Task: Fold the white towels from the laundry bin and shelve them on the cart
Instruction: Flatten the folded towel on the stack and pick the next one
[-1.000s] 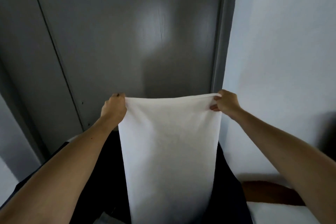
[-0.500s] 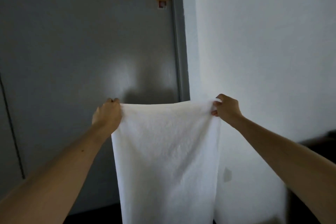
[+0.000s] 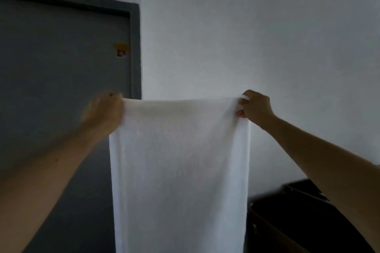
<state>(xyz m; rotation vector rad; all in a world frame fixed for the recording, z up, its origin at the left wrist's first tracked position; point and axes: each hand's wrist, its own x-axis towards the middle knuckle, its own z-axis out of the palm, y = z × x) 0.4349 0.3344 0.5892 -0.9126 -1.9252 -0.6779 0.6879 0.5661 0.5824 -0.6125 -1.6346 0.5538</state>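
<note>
A white towel (image 3: pixel 181 170) hangs straight down in front of me, stretched flat between my two hands, and its lower end runs out of the bottom of the view. My left hand (image 3: pixel 104 113) grips the top left corner and looks blurred. My right hand (image 3: pixel 255 107) pinches the top right corner between thumb and fingers. Both arms are held out at about chest height. The laundry bin and the cart's shelves are not plainly visible.
A grey door (image 3: pixel 61 88) with a small yellow and red sticker (image 3: pixel 121 49) fills the left. A white wall (image 3: pixel 246 37) stands behind the towel. A dark, brown-edged object (image 3: pixel 298 217) sits low at the right.
The view has swung right and upward: the door has slid left and the white wall now fills the middle. Both hands still hold the towel's top corners, spread apart.
</note>
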